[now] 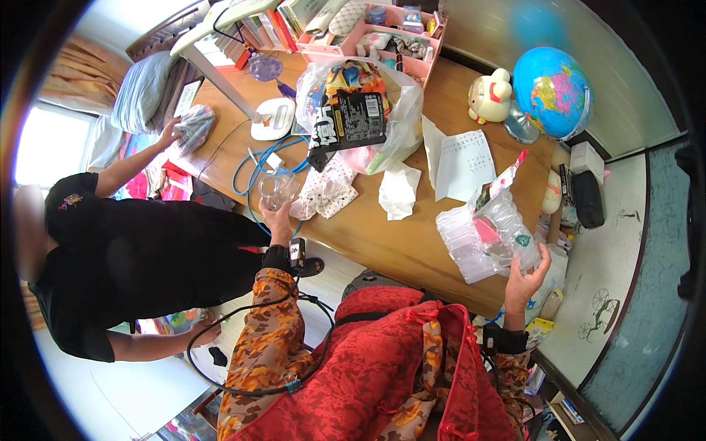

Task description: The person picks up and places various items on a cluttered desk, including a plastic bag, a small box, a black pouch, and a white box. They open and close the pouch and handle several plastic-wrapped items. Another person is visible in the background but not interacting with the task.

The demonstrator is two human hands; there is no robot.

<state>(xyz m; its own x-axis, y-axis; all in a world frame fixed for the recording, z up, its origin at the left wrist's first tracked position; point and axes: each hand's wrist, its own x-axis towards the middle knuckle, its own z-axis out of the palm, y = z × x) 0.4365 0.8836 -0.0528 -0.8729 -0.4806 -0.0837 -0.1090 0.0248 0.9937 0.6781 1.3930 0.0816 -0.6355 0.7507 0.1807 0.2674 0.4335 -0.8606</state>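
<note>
My left hand [276,222] is closed around a clear, round cup [276,189] above the near left side of the wooden desk [397,246]. My right hand [528,279] grips the edge of a crumpled, clear plastic package [471,239] at the desk's right front. Beside the cup lies a spotted white cloth [329,192]. A crumpled white tissue [399,192] rests between my hands. Farther back stands a white plastic bag [403,117] with a black and orange snack packet [349,121] on it.
At the left, a person in black [147,264] touches a plastic-wrapped bundle [195,126]. A blue cable [250,175] runs near the lamp base [273,119]. A folded paper [465,163], globe [551,92], plush toy [490,99] and pink organizer [353,45] stand around the desk.
</note>
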